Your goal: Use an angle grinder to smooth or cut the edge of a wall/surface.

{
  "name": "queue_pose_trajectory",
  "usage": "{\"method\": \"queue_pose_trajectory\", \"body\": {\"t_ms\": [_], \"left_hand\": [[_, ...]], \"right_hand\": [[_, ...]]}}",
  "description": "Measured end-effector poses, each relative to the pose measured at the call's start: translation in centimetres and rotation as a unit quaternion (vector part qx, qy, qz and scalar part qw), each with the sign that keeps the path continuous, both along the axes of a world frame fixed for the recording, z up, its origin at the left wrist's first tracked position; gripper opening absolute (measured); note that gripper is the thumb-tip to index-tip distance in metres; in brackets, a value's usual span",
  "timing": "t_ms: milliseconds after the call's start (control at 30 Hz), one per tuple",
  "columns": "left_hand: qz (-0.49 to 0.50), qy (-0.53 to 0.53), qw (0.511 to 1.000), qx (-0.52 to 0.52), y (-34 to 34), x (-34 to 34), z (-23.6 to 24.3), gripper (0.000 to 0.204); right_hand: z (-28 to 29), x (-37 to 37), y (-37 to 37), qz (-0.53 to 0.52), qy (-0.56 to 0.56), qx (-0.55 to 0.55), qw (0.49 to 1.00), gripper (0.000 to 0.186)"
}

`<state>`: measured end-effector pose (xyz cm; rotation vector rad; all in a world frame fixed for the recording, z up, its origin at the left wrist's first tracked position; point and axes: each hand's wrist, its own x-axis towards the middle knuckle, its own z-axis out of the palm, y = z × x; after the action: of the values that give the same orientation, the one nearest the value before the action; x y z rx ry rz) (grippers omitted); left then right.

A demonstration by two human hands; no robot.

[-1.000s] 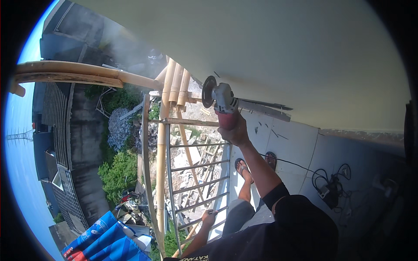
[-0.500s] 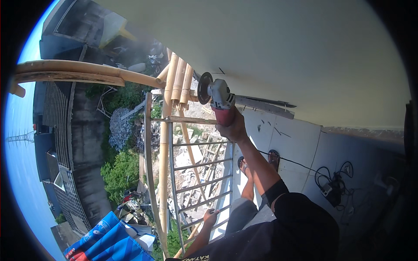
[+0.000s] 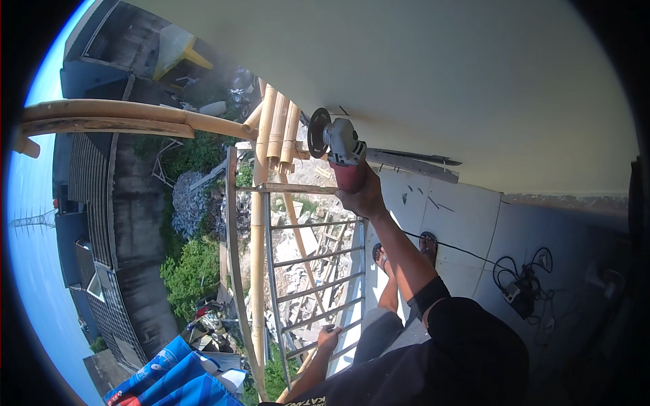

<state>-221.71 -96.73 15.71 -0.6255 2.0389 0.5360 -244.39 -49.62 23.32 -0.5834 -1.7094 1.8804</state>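
A single fisheye view sat on the person's head and looked steeply down over a dark shoulder and outstretched arm. It faced the metal railing point(image 3: 298, 271) and the bamboo poles point(image 3: 271, 155) close in front, with ground and rooftops well below at left. The white wall point(image 3: 440, 74) curved across the top, and dark edges ringed the round picture.

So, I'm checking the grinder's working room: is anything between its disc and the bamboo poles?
Nothing visible: the angle grinder's disc, gripped by the right hand, sits right beside the bamboo poles; contact unclear.
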Motion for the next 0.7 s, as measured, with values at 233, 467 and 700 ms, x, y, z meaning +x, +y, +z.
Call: {"method": "queue_pose_trajectory", "body": {"t_ms": [233,467,700], "left_hand": [[-0.009,0.01,1.0,0.006,-0.5,-0.1,-0.6,0.064],[-0.025,0.044,0.999,0.021,-1.4,-0.1,-1.2,0.06],[-0.013,0.023,1.0,0.014,-0.6,0.0,-0.8,0.061]], "right_hand": [[0.6,0.0,0.0,0.018,0.005,-0.021,1.0,0.066],[0.8,-0.3,-0.2,0.021,0.007,-0.03,0.999,0.066],[0.5,-0.2,0.1,0.019,0.016,-0.045,0.999,0.065]]}}
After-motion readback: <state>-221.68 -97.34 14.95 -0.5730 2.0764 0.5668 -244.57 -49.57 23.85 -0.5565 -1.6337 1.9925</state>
